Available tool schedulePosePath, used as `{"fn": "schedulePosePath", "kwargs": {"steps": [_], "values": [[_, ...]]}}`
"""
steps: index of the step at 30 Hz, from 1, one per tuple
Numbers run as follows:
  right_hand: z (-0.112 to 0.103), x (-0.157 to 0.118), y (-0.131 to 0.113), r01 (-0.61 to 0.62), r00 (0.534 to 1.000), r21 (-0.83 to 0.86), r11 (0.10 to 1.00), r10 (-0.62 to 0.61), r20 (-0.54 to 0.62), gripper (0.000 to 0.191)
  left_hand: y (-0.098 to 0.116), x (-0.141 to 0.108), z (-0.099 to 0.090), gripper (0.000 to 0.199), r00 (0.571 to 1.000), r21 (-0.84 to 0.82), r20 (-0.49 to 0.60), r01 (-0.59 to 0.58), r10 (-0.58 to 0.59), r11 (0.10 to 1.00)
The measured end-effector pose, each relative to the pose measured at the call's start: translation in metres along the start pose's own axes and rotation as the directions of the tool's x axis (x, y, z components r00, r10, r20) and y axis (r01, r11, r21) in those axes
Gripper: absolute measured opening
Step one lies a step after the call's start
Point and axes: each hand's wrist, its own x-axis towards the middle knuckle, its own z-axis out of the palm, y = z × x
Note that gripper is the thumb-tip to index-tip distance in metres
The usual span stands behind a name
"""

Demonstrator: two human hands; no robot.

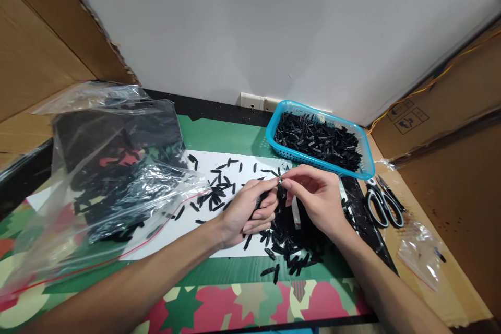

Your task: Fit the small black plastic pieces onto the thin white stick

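Observation:
My left hand (250, 209) is closed, its fingers curled round small black pieces (261, 199) that show between thumb and fingers. Its thumb tip meets the fingertips of my right hand (313, 193), which pinch something tiny and shiny that is too small to name. Below and around both hands, many loose black strip-like pieces (291, 261) lie scattered and heaped, partly hidden by my hands. They rest on a white sheet (230, 248) and the green patterned table cover (211, 271). A narrow pale strip (296, 214) stands out against the dark heap under my right hand.
A blue plastic basket (368, 154) full of similar black pieces stands at the back right. Scissors (383, 206) and a small clear bag (420, 255) lie on cardboard at right. A large clear zip bag (117, 177) with black contents covers the left side. A wall (235, 26) rises behind.

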Motion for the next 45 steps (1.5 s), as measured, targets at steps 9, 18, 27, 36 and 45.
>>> {"fn": "schedulePosePath", "kwargs": {"steps": [9,18,27,36,45], "values": [[0.007,-0.001,0.004,-0.043,0.997,-0.031,0.999,0.041,-0.06,0.012,-0.001,-0.002,0.002,0.045,0.999,0.038,0.047,0.007,-0.008,0.999],[0.009,-0.003,0.006,-0.06,0.996,-0.04,0.997,0.057,-0.065,0.019,-0.002,-0.001,0.003,0.038,0.999,0.05,0.032,-0.005,0.003,0.999],[0.003,0.002,0.004,-0.047,0.999,0.066,0.997,0.047,0.006,0.02,0.003,-0.002,0.003,0.04,1.0,-0.075,-0.009,-0.015,0.014,0.997],[-0.001,0.001,0.007,-0.073,0.994,0.066,0.995,0.068,0.08,0.015,0.006,-0.003,0.004,0.037,0.999,-0.146,-0.011,-0.052,0.051,0.988],[-0.001,0.001,0.007,-0.077,0.992,0.02,0.997,0.075,0.099,0.023,0.005,-0.003,0.002,0.039,0.999,-0.146,-0.018,-0.041,0.039,0.988]]}}
